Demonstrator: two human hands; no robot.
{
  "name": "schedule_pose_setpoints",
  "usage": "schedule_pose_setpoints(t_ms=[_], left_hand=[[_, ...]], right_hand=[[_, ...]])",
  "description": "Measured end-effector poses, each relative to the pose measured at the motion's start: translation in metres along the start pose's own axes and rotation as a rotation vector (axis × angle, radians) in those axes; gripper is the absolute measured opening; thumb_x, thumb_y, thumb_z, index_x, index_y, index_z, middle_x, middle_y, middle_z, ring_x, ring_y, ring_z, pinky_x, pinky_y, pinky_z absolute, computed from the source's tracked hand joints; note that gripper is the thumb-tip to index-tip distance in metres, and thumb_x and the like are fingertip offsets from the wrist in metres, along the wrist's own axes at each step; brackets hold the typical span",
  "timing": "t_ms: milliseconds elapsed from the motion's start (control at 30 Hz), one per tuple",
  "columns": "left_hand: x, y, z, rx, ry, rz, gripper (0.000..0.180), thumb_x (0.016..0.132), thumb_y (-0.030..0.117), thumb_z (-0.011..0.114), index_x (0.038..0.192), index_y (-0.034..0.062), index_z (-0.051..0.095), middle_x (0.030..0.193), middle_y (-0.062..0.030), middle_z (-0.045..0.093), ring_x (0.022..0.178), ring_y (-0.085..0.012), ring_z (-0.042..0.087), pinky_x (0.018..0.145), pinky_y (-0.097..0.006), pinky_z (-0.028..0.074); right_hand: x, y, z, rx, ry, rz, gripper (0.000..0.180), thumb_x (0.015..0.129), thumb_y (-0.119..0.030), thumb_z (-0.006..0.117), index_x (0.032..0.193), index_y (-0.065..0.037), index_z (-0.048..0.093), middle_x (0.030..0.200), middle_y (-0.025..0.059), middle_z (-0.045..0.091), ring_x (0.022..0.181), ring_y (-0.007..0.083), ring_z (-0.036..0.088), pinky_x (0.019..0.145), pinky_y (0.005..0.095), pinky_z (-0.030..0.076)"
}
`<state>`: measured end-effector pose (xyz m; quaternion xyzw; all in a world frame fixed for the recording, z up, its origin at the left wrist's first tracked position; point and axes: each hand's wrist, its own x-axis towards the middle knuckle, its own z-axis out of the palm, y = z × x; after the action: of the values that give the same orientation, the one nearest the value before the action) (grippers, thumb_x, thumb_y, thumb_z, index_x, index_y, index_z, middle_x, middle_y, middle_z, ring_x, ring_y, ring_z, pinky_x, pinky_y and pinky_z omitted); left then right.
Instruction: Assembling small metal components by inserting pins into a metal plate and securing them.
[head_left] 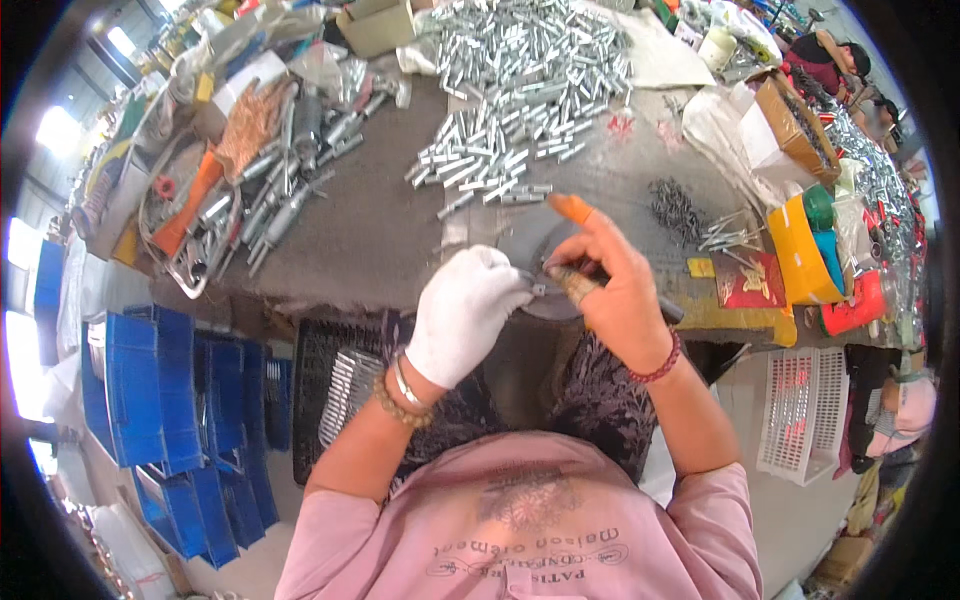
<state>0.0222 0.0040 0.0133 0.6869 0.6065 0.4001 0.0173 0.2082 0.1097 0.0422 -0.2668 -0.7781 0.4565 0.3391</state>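
My left hand [465, 310], in a white glove, is closed, its thumb and fingertips on a small silver metal part [538, 290]. Close beside it is my bare right hand [612, 285], with orange and tan coverings on some fingers. Its thumb and a finger are pinched together near the part; anything between them is too small to make out. Both hands are over a grey round plate [520, 235] at the table's near edge. A dark cylindrical handle [670, 312] shows by my right wrist; what it belongs to is hidden.
Beyond my hands, a large pile of short silver metal cylinders [530, 80] covers the table [370, 220]. Dark screws [675, 210] and a yellow box [803, 250] are at right. Tools and an orange handle [190, 205] lie left. Blue bins [150, 390] and a white basket [800, 410] flank me.
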Motion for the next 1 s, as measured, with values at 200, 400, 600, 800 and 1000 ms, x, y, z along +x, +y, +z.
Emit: schedule_pose_setpoints(t_ms=[200, 400, 600, 800, 1000], left_hand=[[-0.005, -0.007, 0.004, -0.009, -0.018, -0.032, 0.019, 0.081, 0.006, 0.086, 0.097, 0.008, 0.078, 0.096, -0.0091, 0.069, 0.094, -0.0327, 0.07, 0.083, -0.042, 0.057], [-0.006, -0.005, 0.0, 0.037, 0.014, 0.026, 0.018, 0.082, 0.009, 0.085, 0.097, 0.0084, 0.077, 0.097, -0.0093, 0.069, 0.095, -0.0322, 0.069, 0.085, -0.043, 0.058], [-0.013, -0.004, 0.005, 0.023, 0.006, 0.005, 0.018, 0.082, 0.013, 0.085, 0.095, 0.0092, 0.074, 0.097, -0.0085, 0.068, 0.096, -0.032, 0.068, 0.085, -0.042, 0.057], [-0.009, -0.002, 0.002, 0.025, -0.012, 0.014, 0.022, 0.08, 0.009, 0.086, 0.1, 0.009, 0.077, 0.097, -0.0087, 0.071, 0.094, -0.0321, 0.069, 0.084, -0.043, 0.058], [-0.004, -0.003, 0.001, 0.016, -0.005, 0.006, 0.025, 0.081, 0.006, 0.085, 0.105, 0.0077, 0.077, 0.097, -0.0105, 0.072, 0.093, -0.0347, 0.07, 0.083, -0.045, 0.058]], right_hand=[[-0.01, 0.025, 0.008, -0.064, 0.025, 0.002, 0.069, 0.083, 0.013, 0.07, 0.148, -0.008, 0.063, 0.1, 0.0079, 0.076, 0.101, 0.0257, 0.07, 0.095, 0.0386, 0.053], [-0.011, 0.011, 0.009, -0.207, 0.002, -0.113, 0.065, 0.081, 0.011, 0.07, 0.143, -0.008, 0.064, 0.101, 0.0054, 0.077, 0.104, 0.0311, 0.068, 0.097, 0.0436, 0.047], [-0.018, 0.012, 0.014, -0.341, 0.062, -0.269, 0.061, 0.082, 0.007, 0.072, 0.14, -0.007, 0.065, 0.096, 0.0061, 0.074, 0.097, 0.0323, 0.065, 0.093, 0.0458, 0.048], [-0.02, 0.002, 0.016, -0.58, 0.038, -0.434, 0.052, 0.085, 0.002, 0.069, 0.137, -0.005, 0.065, 0.091, 0.0062, 0.067, 0.094, 0.0307, 0.063, 0.092, 0.0455, 0.05], [-0.013, -0.01, 0.018, -0.698, 0.018, -0.573, 0.043, 0.089, 0.0, 0.067, 0.133, -0.002, 0.064, 0.088, 0.0053, 0.066, 0.09, 0.027, 0.061, 0.088, 0.0416, 0.05]])
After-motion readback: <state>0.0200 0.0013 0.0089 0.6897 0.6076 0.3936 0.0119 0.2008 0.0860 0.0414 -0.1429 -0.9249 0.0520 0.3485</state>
